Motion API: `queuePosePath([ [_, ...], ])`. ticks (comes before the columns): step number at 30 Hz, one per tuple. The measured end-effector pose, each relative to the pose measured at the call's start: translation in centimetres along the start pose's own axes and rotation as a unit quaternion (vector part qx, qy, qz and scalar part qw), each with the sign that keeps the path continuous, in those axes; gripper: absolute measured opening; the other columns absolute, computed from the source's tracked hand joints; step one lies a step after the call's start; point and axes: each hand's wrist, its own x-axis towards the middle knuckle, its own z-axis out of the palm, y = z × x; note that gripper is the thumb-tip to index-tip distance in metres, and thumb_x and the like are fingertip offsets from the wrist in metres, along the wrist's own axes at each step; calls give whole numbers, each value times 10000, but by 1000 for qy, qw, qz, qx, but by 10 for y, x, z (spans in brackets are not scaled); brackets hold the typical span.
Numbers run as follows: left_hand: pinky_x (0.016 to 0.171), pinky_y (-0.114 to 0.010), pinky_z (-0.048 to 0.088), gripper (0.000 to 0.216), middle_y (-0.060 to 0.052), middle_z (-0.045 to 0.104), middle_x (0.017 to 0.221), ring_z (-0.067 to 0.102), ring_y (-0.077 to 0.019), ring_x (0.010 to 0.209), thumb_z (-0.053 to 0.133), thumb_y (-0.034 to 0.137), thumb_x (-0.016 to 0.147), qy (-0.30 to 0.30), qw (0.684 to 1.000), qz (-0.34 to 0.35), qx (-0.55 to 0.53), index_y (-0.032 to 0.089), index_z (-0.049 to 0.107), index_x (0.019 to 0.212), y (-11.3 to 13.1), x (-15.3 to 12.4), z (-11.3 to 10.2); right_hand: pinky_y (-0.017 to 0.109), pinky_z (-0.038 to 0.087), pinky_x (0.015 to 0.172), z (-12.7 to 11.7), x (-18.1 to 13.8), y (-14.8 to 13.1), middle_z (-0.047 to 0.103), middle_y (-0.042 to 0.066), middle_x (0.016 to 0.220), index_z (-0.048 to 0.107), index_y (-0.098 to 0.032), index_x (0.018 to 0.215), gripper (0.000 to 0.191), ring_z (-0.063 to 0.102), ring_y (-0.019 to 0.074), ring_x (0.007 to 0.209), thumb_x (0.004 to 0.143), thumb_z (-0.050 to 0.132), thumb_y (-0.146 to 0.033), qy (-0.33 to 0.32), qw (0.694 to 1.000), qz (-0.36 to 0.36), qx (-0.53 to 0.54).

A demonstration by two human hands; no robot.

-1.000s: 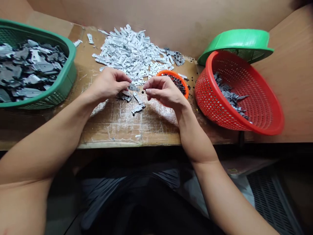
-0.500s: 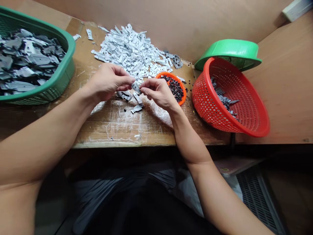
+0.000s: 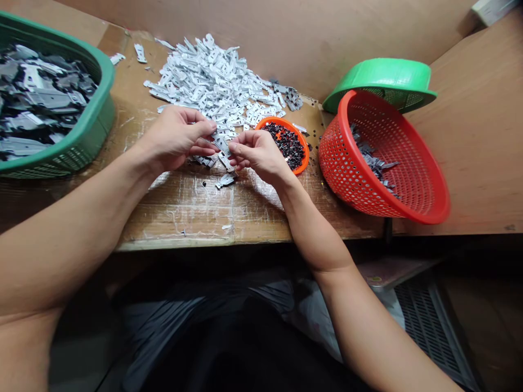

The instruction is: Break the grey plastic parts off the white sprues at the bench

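Observation:
Between my two hands is a small grey metal bracket (image 3: pixel 222 144). The fingers of my left hand (image 3: pixel 180 136) close on its left end, and the fingertips of my right hand (image 3: pixel 257 154) pinch its right side. Fingers cover part of it. Just below lie a few more metal brackets (image 3: pixel 225 181) on the cardboard-covered table (image 3: pixel 196 209). Behind my hands rises a heap of silvery metal parts (image 3: pixel 212 81). An orange dish (image 3: pixel 305 158) of small dark pieces (image 3: pixel 289 146) stands right beside my right hand.
At the left stands a green basket (image 3: pixel 107 81) full of metal parts. A tilted red basket (image 3: pixel 339 163) with some grey parts (image 3: pixel 373 160) is at the right, a bright green basket (image 3: pixel 392 76) behind it. The table's front edge (image 3: pixel 204 244) runs below my forearms.
The left hand's fingers have spread slightly around the bracket, and the right fingers have shifted on its right side. The whole view has moved slightly.

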Motion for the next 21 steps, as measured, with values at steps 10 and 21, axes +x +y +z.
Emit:
queuePosePath([
  [10, 1032, -654, 605, 548, -62, 778, 850, 730, -418, 1215, 901, 685, 843, -24, 998, 34, 52, 311, 780, 1226, -17, 18, -20, 418, 608, 838, -110, 8, 0, 671, 42, 876, 705, -237, 979, 193, 658, 247, 926, 942, 839, -371, 144, 915, -54, -374],
  [21, 1043, -623, 609, 613, -11, 703, 756, 750, -346, 1136, 947, 646, 816, -5, 999, -1, 51, 241, 736, 1224, -13, 15, -15, 510, 592, 1051, -98, 14, 7, 710, 79, 905, 704, -262, 892, 156, 670, 325, 1095, 836, 830, -189, 102, 886, -56, -449],
])
